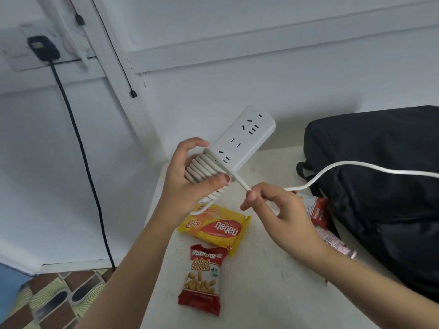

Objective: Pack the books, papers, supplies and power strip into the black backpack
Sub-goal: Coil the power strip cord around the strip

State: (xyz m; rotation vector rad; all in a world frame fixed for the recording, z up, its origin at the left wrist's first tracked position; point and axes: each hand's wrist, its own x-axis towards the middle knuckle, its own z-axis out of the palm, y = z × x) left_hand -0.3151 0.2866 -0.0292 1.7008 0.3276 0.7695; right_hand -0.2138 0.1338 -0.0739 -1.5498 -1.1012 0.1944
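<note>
Several turns of cord (202,169) wrap the power strip (247,136), gripped in your left hand (180,186); the fingers (251,198) of your right hand (280,214) pinch the free length. Slacken either hold and the turns may spring loose — the tail could snag on the black backpack (380,198), right of the strip. Below the strip is a scuffed white table (273,293); behind it, a white wall.

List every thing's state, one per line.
power strip: held above the table, cord partly wound round it
cord: rest trails loose to the right
left hand: grips strip and coils
right hand: pinches the cord
black backpack: lies on the table
wafer packet: lies flat on table
</note>
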